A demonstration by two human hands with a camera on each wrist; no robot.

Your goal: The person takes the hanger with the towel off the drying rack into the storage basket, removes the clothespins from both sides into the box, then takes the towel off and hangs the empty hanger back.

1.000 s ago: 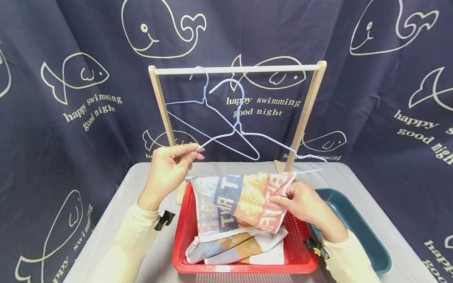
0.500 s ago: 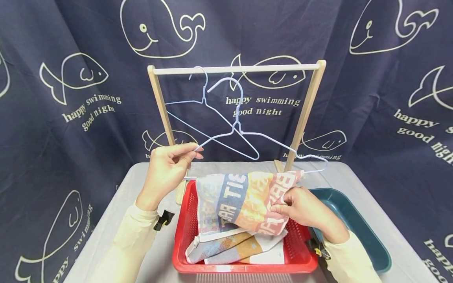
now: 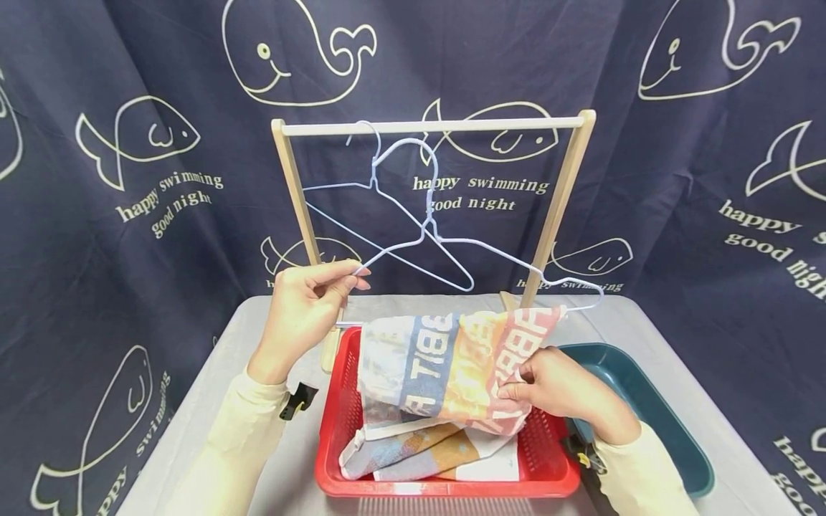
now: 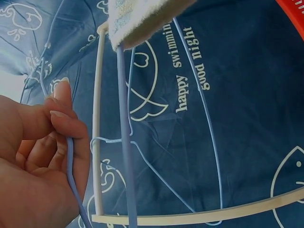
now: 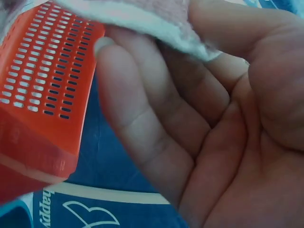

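Note:
My left hand (image 3: 303, 308) pinches the left shoulder of a pale blue clothes hanger (image 3: 480, 244), held upright with its hook at the top. Over the hanger's lower bar hangs a multicoloured towel (image 3: 426, 365) with lettering across blue, orange and pink bands. At the towel's right side, my right hand (image 3: 558, 387) pinches the pink part between thumb and fingers. In the right wrist view the towel's white edge (image 5: 137, 21) lies between thumb and fingers. The left wrist view shows the left hand (image 4: 42, 156) gripping the hanger wire, with the towel's fold (image 4: 147, 21) over the bar.
A second blue hanger (image 3: 422, 261) hangs from the white rail (image 3: 490, 125) of a wooden rack behind. Below the towel stands a red basket (image 3: 329, 437) holding more folded cloth (image 3: 419, 455). A dark green tray (image 3: 684, 437) lies to the right on the grey-covered table (image 3: 258, 322).
The towel has slid to the right along the hanger's bar, its right corner nearing the hanger's end. My right hand has moved slightly right and down with it; the left hand stays nearly still.

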